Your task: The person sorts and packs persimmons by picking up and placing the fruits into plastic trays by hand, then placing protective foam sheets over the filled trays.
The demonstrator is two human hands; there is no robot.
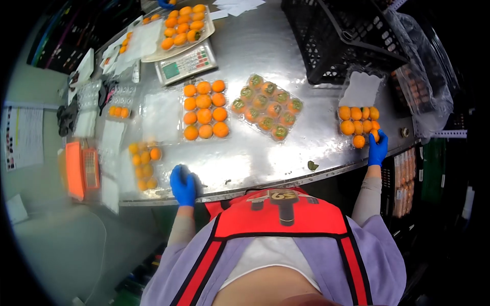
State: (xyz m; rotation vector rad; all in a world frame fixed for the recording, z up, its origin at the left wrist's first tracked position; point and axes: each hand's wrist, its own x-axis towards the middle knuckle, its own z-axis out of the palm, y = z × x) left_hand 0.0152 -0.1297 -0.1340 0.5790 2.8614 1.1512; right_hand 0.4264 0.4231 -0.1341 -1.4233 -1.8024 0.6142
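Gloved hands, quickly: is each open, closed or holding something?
Left hand: loosely open, nothing visible in it.
Right hand: closed on an orange fruit.

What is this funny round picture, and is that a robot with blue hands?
No robot here! It's a person in blue gloves. There's just one picture, from a camera worn on their head, looking forward and down, so you see their red apron too.

On the shiny metal table are groups of orange fruits, a weighing scale and a black crate.

The left hand is by the near edge, holding nothing I can see. The right hand has its fingertips at one fruit; I can't tell if it's gripping.
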